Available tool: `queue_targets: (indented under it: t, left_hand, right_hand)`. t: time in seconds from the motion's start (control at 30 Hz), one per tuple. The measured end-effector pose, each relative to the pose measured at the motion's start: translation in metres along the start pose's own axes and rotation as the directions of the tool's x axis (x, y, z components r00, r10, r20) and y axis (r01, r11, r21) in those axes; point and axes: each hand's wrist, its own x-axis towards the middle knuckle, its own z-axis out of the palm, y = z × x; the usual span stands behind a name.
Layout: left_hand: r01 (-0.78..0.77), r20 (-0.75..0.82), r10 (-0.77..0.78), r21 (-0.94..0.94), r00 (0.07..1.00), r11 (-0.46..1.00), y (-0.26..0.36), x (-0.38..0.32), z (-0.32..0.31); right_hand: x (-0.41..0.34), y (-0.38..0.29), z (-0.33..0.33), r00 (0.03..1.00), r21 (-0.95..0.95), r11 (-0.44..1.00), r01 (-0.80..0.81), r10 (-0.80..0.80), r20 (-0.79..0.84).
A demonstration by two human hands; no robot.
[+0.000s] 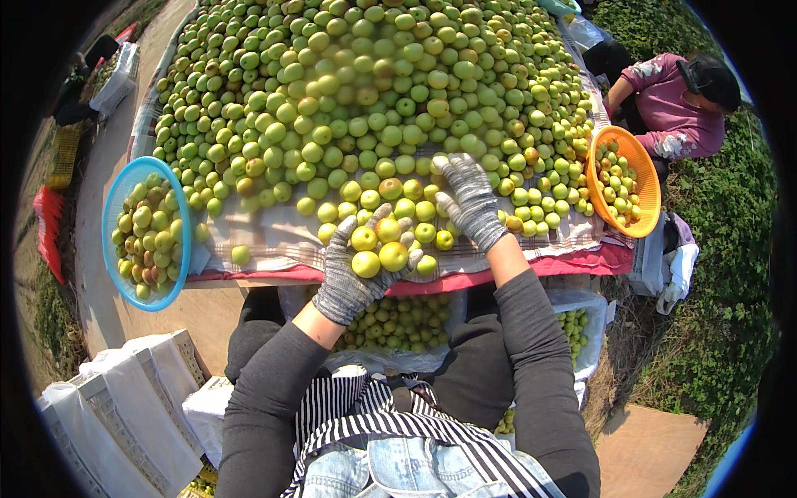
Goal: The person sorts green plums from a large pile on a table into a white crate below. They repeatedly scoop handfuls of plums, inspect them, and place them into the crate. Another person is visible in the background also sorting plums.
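Note:
My left hand (pixel 355 274), in a grey knit glove with bare wrist, is turned palm up at the table's near edge. Several round yellow-green fruits (pixel 378 246) with a reddish flush, jujube-like, lie cupped in its palm and fingers. Farther right and forward, my right hand (pixel 470 199) wears a matching glove. Its fingers reach over the near edge of a large fruit pile (pixel 386 118), spread apart, and no held fruit shows; the underside of the palm is hidden. Loose fruits (pixel 425 232) lie between the two hands on a plaid cloth (pixel 280 239).
A blue basket (pixel 111 261) of fruit stands at left, an orange one (pixel 650 211) at right. Below the table edge, a lined container holds more fruit (pixel 398 327). White-draped crates (pixel 124 411) stand lower left. Another person (pixel 675 106) sits at upper right.

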Motion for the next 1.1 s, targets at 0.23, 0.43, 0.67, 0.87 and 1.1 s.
queue_targets:
  t: [0.23, 0.43, 0.67, 0.87, 1.1]
  left_hand:
    - [-0.099, 0.011, 0.099, 0.041, 0.995, 0.994, 0.012, 0.000, -0.002]
    - [-0.095, 0.083, 0.091, 0.048, 0.992, 0.994, 0.013, 0.001, -0.003]
    - [-0.095, 0.106, 0.085, 0.091, 0.991, 0.991, 0.004, -0.004, 0.004]
    - [-0.144, 0.116, 0.134, 0.080, 0.984, 0.986, 0.014, -0.005, 0.004]
    - [-0.166, 0.105, 0.157, 0.086, 0.982, 0.982, 0.018, -0.008, 0.005]
  right_hand:
    - [-0.011, 0.023, -0.005, 0.959, -0.146, 0.960, -0.240, 0.211, -0.187]
    - [-0.016, 0.017, -0.014, 0.911, -0.075, 0.938, -0.338, 0.306, -0.276]
    - [-0.002, -0.013, -0.003, 0.985, 0.130, 0.980, -0.152, 0.161, -0.062]
    - [0.037, -0.044, -0.003, 0.940, -0.173, 0.978, -0.118, 0.166, 0.297]
    - [0.073, -0.048, -0.008, 0.866, -0.215, 0.967, -0.137, 0.222, 0.448]
